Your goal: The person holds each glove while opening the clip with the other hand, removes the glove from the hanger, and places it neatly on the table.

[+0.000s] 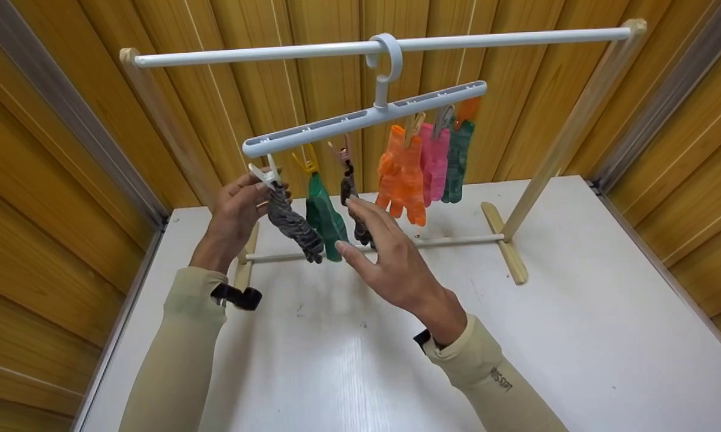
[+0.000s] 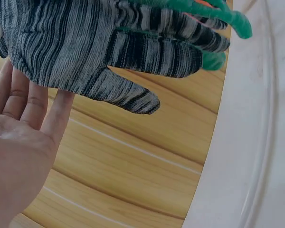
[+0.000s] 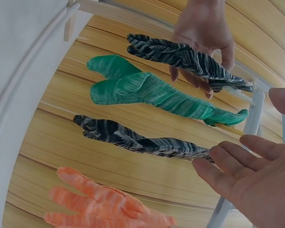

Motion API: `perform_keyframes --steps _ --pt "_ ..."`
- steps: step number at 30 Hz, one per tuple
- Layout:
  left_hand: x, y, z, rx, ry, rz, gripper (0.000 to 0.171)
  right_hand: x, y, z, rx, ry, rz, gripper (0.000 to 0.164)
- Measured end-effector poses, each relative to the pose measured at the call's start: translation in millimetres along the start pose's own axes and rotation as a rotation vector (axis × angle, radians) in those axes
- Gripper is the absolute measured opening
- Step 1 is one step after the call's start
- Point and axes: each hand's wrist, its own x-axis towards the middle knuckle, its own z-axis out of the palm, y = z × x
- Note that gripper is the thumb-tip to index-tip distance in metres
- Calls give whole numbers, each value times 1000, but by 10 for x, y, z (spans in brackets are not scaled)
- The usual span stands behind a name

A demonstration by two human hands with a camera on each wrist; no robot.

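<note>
At the left end of a pale hanger (image 1: 342,124), a black-and-grey striped glove (image 1: 294,223) hangs from a white clothespin (image 1: 267,176). My left hand (image 1: 233,207) is beside it; in the left wrist view its extended fingers reach behind the knit and touch its edge. Next to it a green glove (image 1: 325,222) hangs from a yellow clothespin (image 1: 307,163). Another dark striped glove (image 3: 147,143) follows, on a pink clothespin (image 1: 343,153). My right hand (image 1: 396,264) is near that glove, fingers extended and thumb apart, gripping nothing; the head view shows it partly covering the glove.
Orange (image 1: 401,174), pink (image 1: 434,162) and dark green (image 1: 458,163) gloves hang on the hanger's right half. The tilted hanger hooks over a white rod (image 1: 246,55) on a wooden stand (image 1: 543,156). A white table (image 1: 348,372) lies below, with wood-slat walls around.
</note>
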Motion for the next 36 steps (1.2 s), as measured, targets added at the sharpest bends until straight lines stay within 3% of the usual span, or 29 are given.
perform_keyframes --steps 4,9,21,36 --pt "-91 -41 114 -50 -42 37 38 -2 -48 -53 -28 56 -52 61" --pt "-171 -81 216 -96 -47 55 27 1 -110 -101 -47 105 -95 60" --pt "-307 -102 295 -113 -91 104 21 46 -276 -116 -16 184 -211 59" --pt "-482 -13 416 197 -29 206 15 170 -439 -38 10 186 -286 57"
